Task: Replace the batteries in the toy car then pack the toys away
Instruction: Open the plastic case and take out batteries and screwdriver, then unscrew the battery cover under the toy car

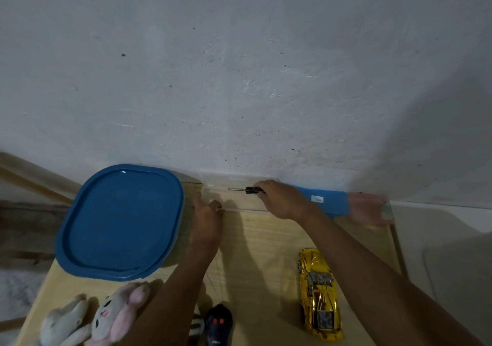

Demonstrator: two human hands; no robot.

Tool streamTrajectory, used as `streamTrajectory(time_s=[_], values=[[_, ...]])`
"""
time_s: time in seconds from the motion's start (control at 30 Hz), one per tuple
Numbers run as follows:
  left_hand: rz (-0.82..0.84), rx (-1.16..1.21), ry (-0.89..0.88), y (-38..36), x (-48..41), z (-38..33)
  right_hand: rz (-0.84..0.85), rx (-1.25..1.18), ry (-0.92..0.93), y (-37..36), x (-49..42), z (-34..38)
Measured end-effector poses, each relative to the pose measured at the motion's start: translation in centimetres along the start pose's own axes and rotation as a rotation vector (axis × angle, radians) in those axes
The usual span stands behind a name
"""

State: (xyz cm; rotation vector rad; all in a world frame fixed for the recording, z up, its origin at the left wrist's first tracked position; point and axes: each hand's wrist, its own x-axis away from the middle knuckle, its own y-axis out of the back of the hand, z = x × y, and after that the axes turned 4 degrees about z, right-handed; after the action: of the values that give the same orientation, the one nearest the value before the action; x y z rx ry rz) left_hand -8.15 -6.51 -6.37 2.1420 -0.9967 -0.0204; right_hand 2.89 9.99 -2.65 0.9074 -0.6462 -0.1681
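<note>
From the head view, both bare arms reach across a pale wooden table (pixel 266 252) toward the wall. The right hand (pixel 282 199) is closed around the handle of a screwdriver (pixel 246 190), whose black collar and metal shaft stick out to the left, lying roughly level over a clear plastic box (pixel 387 214) at the table's far edge. Inside that box a blue pack (pixel 330 200) with a small white label shows. The left hand (pixel 206 218) rests on the box's near left rim, fingers curled — whether it grips the rim or only presses on it I cannot tell.

The yellow toy car (pixel 319 295) lies on the table near the right forearm, untouched and well apart from both hands. A blue-lidded container (pixel 119 223) sits at left; a plush rabbit (pixel 111 316) and a dark remote control (pixel 218 324) lie at the near edge.
</note>
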Motion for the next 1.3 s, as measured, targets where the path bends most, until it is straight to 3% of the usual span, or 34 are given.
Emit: streamTrajectory(time_s=[0.43,0.53,0.67,0.83,0.97,1.13,1.3], values=[[0.004,-0.270,0.019,0.4,1.3,-0.3,-0.055,-0.187,-0.134,1.2,2.8,0.0],[-0.027,-0.318,-0.028,0.2,2.0,-0.2,-0.083,-0.265,-0.155,1.4,4.0,-0.4],[-0.052,-0.207,-0.185,-0.8,4.4,-1.2,-0.199,-0.467,-0.086,1.2,7.3,-1.3],[0.267,-0.040,-0.221,-4.5,8.7,-3.6,-0.302,-0.705,-0.142,-1.0,12.6,-4.1],[0.427,-0.141,-0.147,-8.2,12.2,-5.9,-0.388,-0.838,-0.291,-3.1,16.2,-6.0],[0.453,-0.214,0.002,-12.7,16.2,-7.7,-0.473,-0.796,-0.436,-4.7,19.6,-7.5],[0.413,-0.288,0.045,-13.9,17.4,-9.0,-0.507,-0.823,-0.456,-5.3,22.0,-7.8]])
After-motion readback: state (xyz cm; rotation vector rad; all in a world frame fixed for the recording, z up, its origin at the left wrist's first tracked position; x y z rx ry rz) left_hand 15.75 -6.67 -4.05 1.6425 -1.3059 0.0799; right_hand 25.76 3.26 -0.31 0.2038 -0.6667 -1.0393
